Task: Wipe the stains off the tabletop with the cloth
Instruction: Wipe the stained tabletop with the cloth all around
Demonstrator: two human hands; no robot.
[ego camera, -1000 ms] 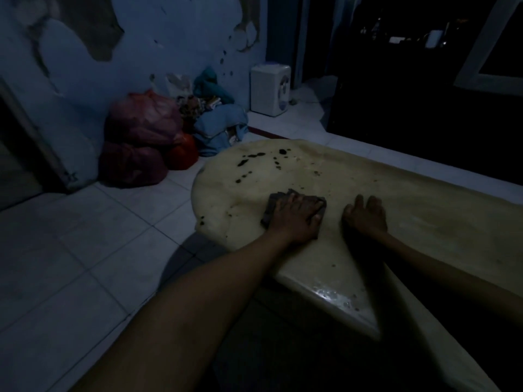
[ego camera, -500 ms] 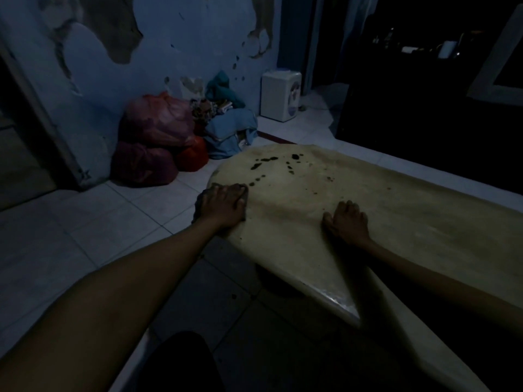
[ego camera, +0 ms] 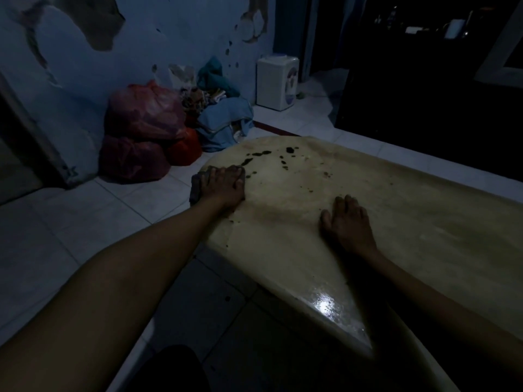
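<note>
Dark grey cloth (ego camera: 198, 184) lies at the table (ego camera: 410, 222) left edge under the flat-pressing left hand (ego camera: 226, 185), so keep firm pressure and sweep far-right through the stains (ego camera: 261, 154), while the right hand (ego camera: 349, 222), fingers straight, braces.

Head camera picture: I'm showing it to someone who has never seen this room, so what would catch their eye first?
Probably the pale tabletop, dotted with dark stains near its far left end. Just in front of them, the left hand presses a dark cloth at the table's left edge, while the right hand lies flat further right. Beyond, red bags are piled against the peeling wall.
</note>
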